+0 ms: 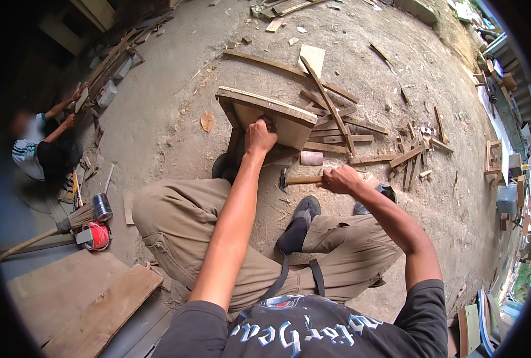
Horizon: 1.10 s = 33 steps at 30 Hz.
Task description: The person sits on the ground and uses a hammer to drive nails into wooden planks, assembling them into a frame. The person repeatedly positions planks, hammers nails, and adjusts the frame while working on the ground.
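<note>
In front of my knees a wooden piece (289, 126), like a small stool or open box with a thick-edged board, stands tilted. My left hand (260, 137) is closed against its board; whatever is between the fingers, if anything, is too small or hidden to make out. My right hand (340, 179) grips the wooden handle of a hammer (301, 179). The hammer's dark head points left, low over the ground and apart from the wooden piece. A pinkish cylinder (311, 158) lies between the hammer and the wooden piece.
Loose wooden strips (334, 110) lie scattered ahead and to the right. At left are a broom (45, 234), a can (102, 207), a red reel (96, 236) and planks (104, 310). Another person (39, 146) works with wood at the far left.
</note>
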Tool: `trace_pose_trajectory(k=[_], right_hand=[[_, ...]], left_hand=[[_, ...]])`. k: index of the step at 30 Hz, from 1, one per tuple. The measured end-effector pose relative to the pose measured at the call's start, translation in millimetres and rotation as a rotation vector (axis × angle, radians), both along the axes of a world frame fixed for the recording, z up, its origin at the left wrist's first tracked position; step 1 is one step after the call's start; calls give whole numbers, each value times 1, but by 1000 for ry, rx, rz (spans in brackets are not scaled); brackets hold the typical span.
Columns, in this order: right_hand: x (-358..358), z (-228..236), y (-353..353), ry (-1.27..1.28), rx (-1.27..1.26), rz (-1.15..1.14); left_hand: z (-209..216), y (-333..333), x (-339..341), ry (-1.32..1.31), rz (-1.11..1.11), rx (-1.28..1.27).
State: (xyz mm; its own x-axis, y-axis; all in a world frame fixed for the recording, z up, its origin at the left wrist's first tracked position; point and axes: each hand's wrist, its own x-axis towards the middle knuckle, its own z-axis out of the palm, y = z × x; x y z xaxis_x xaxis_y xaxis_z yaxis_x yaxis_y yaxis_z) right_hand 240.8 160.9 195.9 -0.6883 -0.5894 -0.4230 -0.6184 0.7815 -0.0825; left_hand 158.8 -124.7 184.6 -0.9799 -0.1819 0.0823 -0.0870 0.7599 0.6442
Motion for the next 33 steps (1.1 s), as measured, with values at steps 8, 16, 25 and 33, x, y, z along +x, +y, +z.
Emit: trace_pose_trajectory(k=[8, 16, 25, 33], right_hand=[[82, -13, 9, -80, -151, -241], [52, -12, 46, -131, -198, -725], [24, -18, 51, -185, -238, -972], [-14, -48, 30, -220, -629, -1216]], left_hand=[[-66, -26, 24, -166, -142, 22], [-107, -8, 60, -438, -276, -181], [-155, 25, 46, -100, -310, -370], [-168, 24, 12, -414, -530, -378]])
